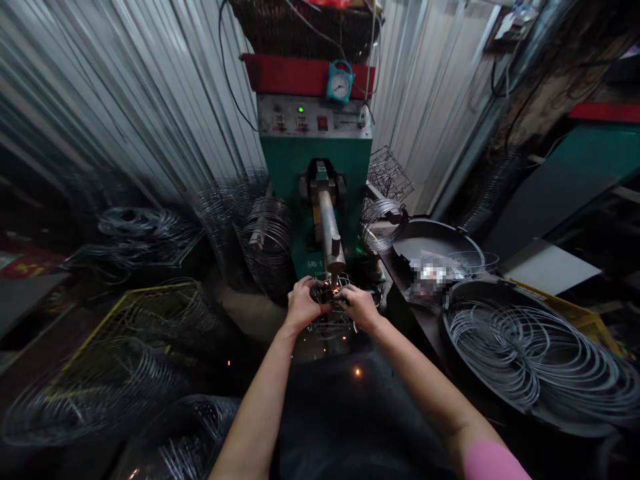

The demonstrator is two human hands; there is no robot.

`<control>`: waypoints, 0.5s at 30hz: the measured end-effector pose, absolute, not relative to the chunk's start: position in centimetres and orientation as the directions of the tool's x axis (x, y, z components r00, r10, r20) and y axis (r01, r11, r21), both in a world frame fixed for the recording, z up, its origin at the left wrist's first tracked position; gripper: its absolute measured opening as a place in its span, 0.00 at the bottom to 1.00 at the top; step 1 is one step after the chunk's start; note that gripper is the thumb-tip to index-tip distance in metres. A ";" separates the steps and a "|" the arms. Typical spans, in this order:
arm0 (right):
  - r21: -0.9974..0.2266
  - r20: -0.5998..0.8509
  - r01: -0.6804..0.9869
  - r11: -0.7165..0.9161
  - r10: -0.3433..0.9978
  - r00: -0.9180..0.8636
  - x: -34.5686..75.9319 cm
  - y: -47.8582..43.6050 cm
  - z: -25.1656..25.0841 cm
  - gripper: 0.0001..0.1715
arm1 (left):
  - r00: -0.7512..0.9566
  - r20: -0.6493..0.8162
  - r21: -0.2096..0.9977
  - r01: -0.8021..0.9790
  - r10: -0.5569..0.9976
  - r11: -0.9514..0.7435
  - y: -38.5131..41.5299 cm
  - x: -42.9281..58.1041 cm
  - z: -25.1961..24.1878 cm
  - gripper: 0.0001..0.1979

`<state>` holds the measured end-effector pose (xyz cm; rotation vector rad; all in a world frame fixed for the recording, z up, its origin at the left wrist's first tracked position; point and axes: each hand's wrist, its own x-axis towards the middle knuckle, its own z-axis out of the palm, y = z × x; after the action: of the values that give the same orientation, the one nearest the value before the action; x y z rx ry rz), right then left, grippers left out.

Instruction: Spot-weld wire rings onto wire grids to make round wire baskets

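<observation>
My left hand (301, 305) and my right hand (358, 307) both grip a small round wire cage (330, 313), one on each side of it. The cage sits right under the metal arm (328, 230) of a green and red welding machine (315, 160). A bright spark glows where the arm's tip meets the wire (334, 288). More orange sparks fall below my hands (357, 371). The fingers of each hand are curled round the cage's wires.
A black tray of loose wire rings (530, 357) lies at the right. Another dark round tray (435, 243) stands behind it. Stacks of wire cages and coils (145, 333) fill the left side. Corrugated metal sheets (150, 100) form the wall behind.
</observation>
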<state>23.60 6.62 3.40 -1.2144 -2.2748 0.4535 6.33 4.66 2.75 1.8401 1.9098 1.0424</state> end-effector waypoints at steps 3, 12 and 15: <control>-0.633 0.349 0.580 0.512 0.858 -0.377 23.7 5.7 3.7 0.10 | -0.150 0.259 0.680 0.730 0.954 -0.070 4.8 6.3 2.6 0.30; -0.924 -0.317 -0.186 -0.333 0.942 -0.113 26.2 1.2 0.8 0.16 | -0.226 0.260 0.705 0.709 0.939 -0.025 5.4 6.3 2.7 0.28; -0.830 -0.405 -0.358 -0.427 0.904 -0.138 27.0 0.9 0.0 0.14 | -0.251 0.226 0.718 0.696 0.941 0.013 6.0 6.1 2.9 0.28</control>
<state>26.97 0.89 0.03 -1.1763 -0.7078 1.7237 6.13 6.01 2.88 1.6860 1.9791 1.0866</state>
